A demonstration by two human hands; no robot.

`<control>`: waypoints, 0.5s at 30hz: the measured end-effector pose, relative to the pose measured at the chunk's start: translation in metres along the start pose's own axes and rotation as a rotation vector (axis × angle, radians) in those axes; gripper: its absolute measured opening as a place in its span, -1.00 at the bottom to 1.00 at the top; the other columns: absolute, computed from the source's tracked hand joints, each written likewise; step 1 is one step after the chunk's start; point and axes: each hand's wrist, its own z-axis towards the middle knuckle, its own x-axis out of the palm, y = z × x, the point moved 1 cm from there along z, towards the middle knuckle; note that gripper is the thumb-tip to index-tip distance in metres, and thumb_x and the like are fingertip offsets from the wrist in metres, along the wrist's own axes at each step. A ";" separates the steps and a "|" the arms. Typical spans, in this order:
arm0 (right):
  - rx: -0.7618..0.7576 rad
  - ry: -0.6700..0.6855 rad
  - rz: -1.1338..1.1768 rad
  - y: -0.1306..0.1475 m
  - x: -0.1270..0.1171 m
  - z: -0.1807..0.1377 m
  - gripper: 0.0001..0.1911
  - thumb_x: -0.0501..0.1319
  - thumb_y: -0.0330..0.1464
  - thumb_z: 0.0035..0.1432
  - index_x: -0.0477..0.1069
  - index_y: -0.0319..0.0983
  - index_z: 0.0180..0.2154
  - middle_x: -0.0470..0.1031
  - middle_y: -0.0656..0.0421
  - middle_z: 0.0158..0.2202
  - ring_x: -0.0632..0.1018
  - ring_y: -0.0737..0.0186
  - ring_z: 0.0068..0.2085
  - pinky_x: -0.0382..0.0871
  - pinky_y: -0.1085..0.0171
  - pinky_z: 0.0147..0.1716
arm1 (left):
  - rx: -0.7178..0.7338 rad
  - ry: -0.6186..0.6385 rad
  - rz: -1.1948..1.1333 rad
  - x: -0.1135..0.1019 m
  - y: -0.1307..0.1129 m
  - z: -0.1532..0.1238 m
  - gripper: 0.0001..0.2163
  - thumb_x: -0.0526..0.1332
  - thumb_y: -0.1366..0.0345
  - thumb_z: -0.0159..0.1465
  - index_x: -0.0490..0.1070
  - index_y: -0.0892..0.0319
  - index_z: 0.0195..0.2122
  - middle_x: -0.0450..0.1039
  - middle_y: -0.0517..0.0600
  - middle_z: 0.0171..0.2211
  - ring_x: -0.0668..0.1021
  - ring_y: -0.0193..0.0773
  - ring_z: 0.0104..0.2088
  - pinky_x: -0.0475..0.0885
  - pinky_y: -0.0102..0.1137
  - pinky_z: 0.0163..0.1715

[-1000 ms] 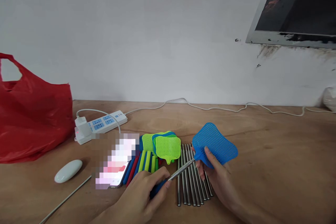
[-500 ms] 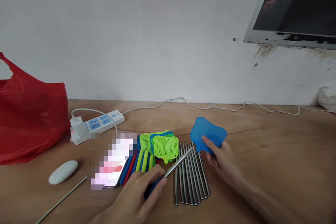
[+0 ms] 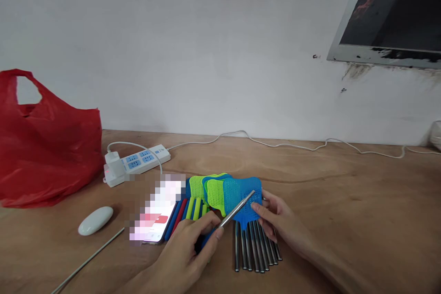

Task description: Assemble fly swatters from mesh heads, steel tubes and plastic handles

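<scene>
A metal rod with a blue grip point(image 3: 237, 209) is held in my left hand point(image 3: 193, 243), its bare tip pointing up and to the right. My right hand point(image 3: 275, 216) pinches a blue fly swatter head point(image 3: 237, 193) by its right side, with the thumb on the front. The rod's tip crosses in front of this head; I cannot tell whether they touch. Under the blue head lie several bare metal rods point(image 3: 257, 252) side by side. To its left is a pile of green and blue swatter heads point(image 3: 197, 187), with red, blue and green grips point(image 3: 179, 215) below it.
A lit phone point(image 3: 161, 220), partly blurred, lies left of the grips. Behind it stands a white power strip point(image 3: 151, 158) with its cord along the wall. A white mouse-shaped object point(image 3: 95, 220) and a red plastic bag point(image 3: 51, 156) are at the left.
My right hand has brought the blue swatter head left and down, over the metal rods and beside the rod's tip. My left hand keeps its hold. The view has shifted slightly left.
</scene>
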 end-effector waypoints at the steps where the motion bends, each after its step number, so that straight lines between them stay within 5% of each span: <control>1: -0.008 0.032 -0.018 0.001 0.001 0.001 -0.46 0.41 0.01 -0.04 0.40 -0.23 -0.19 0.38 0.36 -0.59 0.28 0.50 -0.72 0.16 0.50 -0.80 | 0.007 -0.006 -0.005 0.000 0.000 0.000 -0.72 -0.02 0.15 0.47 0.36 0.10 -0.32 0.40 -0.14 -0.54 0.43 -0.29 -0.52 0.24 -0.45 -0.48; 4: -0.004 0.036 -0.027 0.001 -0.001 0.005 -0.36 0.37 0.04 -0.01 0.40 -0.26 -0.04 0.49 0.24 -0.49 0.42 0.39 -0.63 0.30 0.45 -0.75 | 0.032 -0.033 -0.036 -0.001 -0.001 0.001 -0.73 0.00 0.16 0.46 0.36 0.10 -0.32 0.39 -0.14 -0.55 0.42 -0.31 -0.54 0.22 -0.46 -0.52; 10: -0.095 -0.077 -0.023 -0.007 -0.015 0.004 -0.50 0.30 0.00 0.08 0.53 -0.27 -0.14 0.53 0.16 -0.44 0.45 0.36 -0.59 0.34 0.42 -0.72 | 0.012 -0.027 -0.044 -0.003 -0.001 0.000 -0.73 -0.01 0.14 0.47 0.36 0.10 -0.31 0.37 -0.14 -0.55 0.40 -0.31 -0.54 0.20 -0.47 -0.53; 15: -0.150 0.095 0.024 -0.007 -0.006 -0.005 -0.62 0.33 -0.12 0.12 0.57 -0.21 -0.10 0.51 0.21 -0.46 0.41 0.42 -0.60 0.29 0.45 -0.69 | -0.021 0.015 -0.021 0.002 0.005 0.001 -0.72 0.00 0.11 0.47 0.38 0.11 -0.28 0.34 -0.15 -0.54 0.39 -0.31 -0.52 0.19 -0.46 -0.51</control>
